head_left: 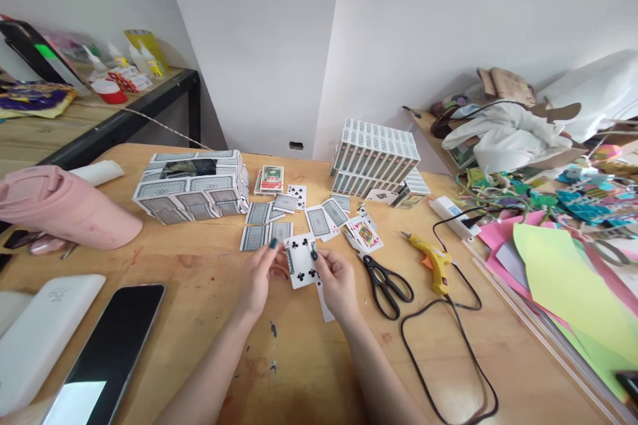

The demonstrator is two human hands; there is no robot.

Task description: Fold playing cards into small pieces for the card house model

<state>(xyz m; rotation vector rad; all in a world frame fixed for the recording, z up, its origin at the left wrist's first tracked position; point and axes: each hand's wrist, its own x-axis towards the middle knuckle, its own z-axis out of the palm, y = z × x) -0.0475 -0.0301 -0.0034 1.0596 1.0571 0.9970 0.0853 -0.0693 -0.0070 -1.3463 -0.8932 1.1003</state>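
At the left edge of the wooden table, a white flat case lies beside a dark-screened phone. Behind them rests a pink roll. Further right, toward the back, stands a box covered in card backs. Loose face-down cards lie in front of it and to its right.

At the table centre, the left hand grips the club card by its left edge, thumb and fingertips closed on it. The card is face up, raised just above the table surface, between the two hands. The right hand pinches the same card at its right edge, with the thumb on the face. A second card lies on the table partly under the right hand; its face cannot be read.

Just right of the right hand, black-handled scissors lie flat, blades pointing toward a face-up court card. Behind these stands a block faced with card backs. Further right, a yellow glue gun lies on its side; its black cable loops toward the near edge. A white power strip sits behind the glue gun. At the right edge, coloured paper sheets overlap one another.
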